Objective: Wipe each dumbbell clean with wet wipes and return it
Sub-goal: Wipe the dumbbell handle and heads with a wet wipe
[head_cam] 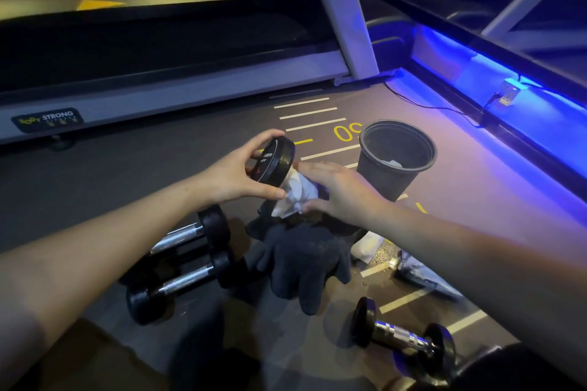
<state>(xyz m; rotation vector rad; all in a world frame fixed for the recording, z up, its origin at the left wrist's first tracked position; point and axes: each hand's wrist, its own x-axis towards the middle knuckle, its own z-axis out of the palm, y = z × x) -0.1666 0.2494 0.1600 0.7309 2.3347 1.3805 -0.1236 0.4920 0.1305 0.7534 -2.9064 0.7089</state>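
Clearly the work is centred on one dumbbell (274,163), held up off the floor (127,187) above a dark cloth. The left hand (235,173) has its fingers (266,138) curled over the top rim of the upper black head and the thumb pressed under its lower edge, so the weight is pinched by the disc and tilted up, its printed face turned toward the camera. That grip looks chosen to leave the bar free for cleaning. The right hand (338,189) is wrapped over a white wet wipe (297,195) bunched around the handle just below that head; its fingers lie closed on the wipe, and the lower head is hidden behind them. I judge this to be the wiping step on the handle, mid-task.

Directly beneath lies the dark cloth or glove (305,259), probably set there to cushion the weight or catch drips. A black bin (397,159) stands just beyond the right hand, near the yellow floor markings, with pale scraps inside, handy for used wipes. Two dumbbells (187,260) lie side by side on the floor under the left forearm, and another dumbbell (401,332) lies toward the near right edge of the floor. A pack, likely the wipes (419,273), lies just right of the cloth. A treadmill (158,73) runs along the far edge.
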